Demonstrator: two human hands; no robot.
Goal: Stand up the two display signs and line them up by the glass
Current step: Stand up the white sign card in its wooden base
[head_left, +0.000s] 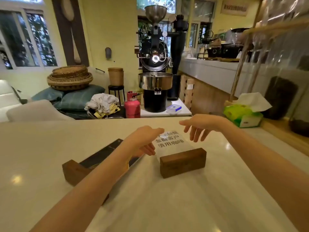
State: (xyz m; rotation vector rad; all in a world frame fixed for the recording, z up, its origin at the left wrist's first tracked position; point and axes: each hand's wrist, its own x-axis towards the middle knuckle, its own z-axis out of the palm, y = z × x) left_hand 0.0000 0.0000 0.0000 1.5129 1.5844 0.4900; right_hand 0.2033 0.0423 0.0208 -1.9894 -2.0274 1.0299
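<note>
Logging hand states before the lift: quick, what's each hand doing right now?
Left hand: open, holding nothing, over the edge of the clear sign.
Right hand: open, fingers spread, empty, above the same sign.

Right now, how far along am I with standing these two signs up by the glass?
Nothing is done yet. Both signs lie flat on the counter: the dark sign under your left forearm and the clear sign with its wooden base. Your left hand and right hand are open at the clear sign. Standing and lining up both remains.
</note>
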